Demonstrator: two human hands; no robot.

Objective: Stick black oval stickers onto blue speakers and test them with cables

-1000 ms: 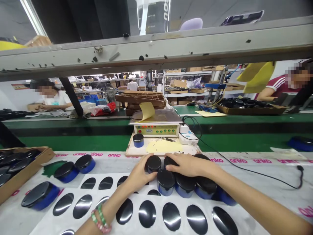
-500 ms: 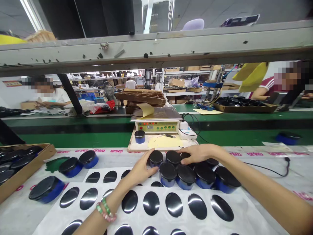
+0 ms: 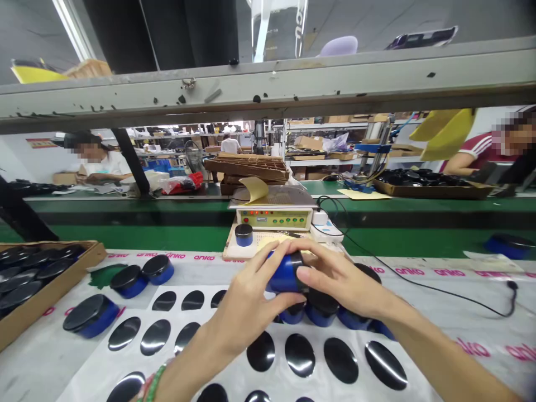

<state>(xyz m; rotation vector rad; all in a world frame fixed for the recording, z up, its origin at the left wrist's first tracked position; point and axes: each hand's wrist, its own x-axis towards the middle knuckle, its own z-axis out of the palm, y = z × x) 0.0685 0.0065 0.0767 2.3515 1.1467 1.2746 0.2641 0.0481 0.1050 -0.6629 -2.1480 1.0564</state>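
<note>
Both hands are wrapped round one blue jar with a black lid [image 3: 285, 274], tipped on its side above the bench. My left hand [image 3: 247, 296] grips its left side, thumb along the bottom. My right hand [image 3: 339, 279] holds the lid end from the right. Behind and under my right hand stand several more blue jars with black lids [image 3: 321, 307], partly hidden. White sheets with rows of glossy black ovals [image 3: 299, 355] lie in front of the hands.
Three blue jars [image 3: 91, 315] stand at left beside a cardboard box of black lids [image 3: 50, 285]. A control unit [image 3: 274, 218] with a small blue jar [image 3: 243, 235] before it sits ahead. A black cable [image 3: 419, 283] crosses at right. Two people work across the green belt.
A jar has been lifted and tipped between both hands. My right hand has left the jar cluster and joined my left on it. The camera view has shifted slightly.
</note>
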